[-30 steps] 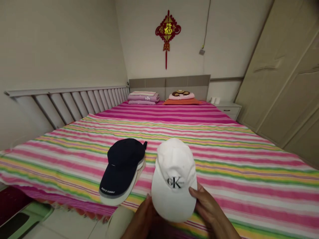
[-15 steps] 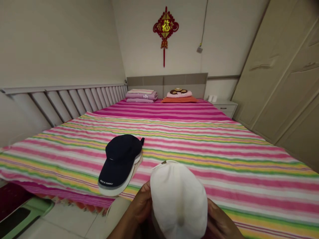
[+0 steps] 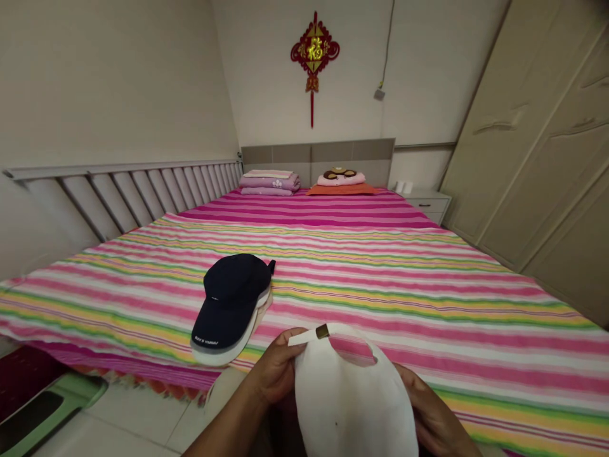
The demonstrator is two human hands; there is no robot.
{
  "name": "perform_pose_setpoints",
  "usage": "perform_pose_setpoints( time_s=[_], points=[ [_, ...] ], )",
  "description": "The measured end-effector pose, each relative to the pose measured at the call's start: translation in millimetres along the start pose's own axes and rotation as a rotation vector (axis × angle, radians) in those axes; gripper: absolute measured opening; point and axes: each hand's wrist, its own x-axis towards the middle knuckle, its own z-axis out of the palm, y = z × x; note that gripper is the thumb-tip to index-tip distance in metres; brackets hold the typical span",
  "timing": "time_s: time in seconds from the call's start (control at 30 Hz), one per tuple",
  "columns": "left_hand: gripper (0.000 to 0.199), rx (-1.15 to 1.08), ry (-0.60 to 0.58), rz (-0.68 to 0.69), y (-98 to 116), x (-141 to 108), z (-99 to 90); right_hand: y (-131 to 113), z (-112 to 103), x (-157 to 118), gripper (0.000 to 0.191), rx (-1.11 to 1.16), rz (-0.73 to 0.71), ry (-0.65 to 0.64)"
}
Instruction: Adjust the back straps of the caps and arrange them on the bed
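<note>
Between my two hands is a white baseball cap, held low at the front of the view with its back strap and metal buckle facing up and away. My left hand grips its left edge by the strap end. On the other side my right hand has hold of the cap's right edge, its fingers partly hidden by the cap. To the left on the bed lies a navy cap with white lettering on its brim, stacked over a lighter cap that shows beneath.
A striped sheet covers the bed. Folded purple bedding and an orange-and-pink pile lie by the headboard. A rail runs along the left; a green stool stands at lower left, a wardrobe on the right.
The white cap has tipped, so its strap, buckle and back opening now show. My left hand has risen to the strap end. The stacked caps lie in the same place.
</note>
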Motion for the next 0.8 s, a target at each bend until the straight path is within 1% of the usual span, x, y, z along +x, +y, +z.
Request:
perform_pose_setpoints(
  time_s=[0.03, 0.07, 0.13, 0.2, 0.3, 0.4, 0.5, 0.63, 0.8],
  points=[
    [0.029, 0.020, 0.006, -0.009, 0, -1, 4.3, -5, 2, 0, 0.029, -0.005, -0.028, 0.010],
    [0.027, 0.046, -0.014, -0.018, 0, -1, 8.7, -10, 4, 0, 0.031, -0.017, -0.053, 0.015],
    [0.024, 0.115, -0.102, -0.036, -2, -3, 16.5, -20, 10, 3, 0.035, -0.089, -0.065, -0.005],
    [0.022, 0.190, -0.162, -0.047, -4, -5, 21.5, -29, 18, 6, 0.033, -0.232, -0.041, -0.044],
    [0.023, 0.309, -0.144, -0.055, -4, -8, 23.7, -39, 32, 10, 0.026, -0.402, -0.026, -0.083],
    [0.028, 0.382, -0.170, -0.065, 0, -11, 24.2, -43, 46, 13, 0.024, -0.413, -0.041, -0.101],
    [0.026, 0.394, -0.224, -0.087, 4, -13, 26.5, -45, 55, 14, 0.024, -0.405, -0.044, -0.060],
    [0.023, 0.347, -0.225, -0.103, 1, -14, 29.7, -46, 62, 13, 0.029, -0.427, -0.051, -0.008],
    [0.018, 0.270, -0.210, -0.129, -7, -12, 30.3, -46, 61, 12, 0.031, -0.430, -0.082, 0.037]
  ],
)
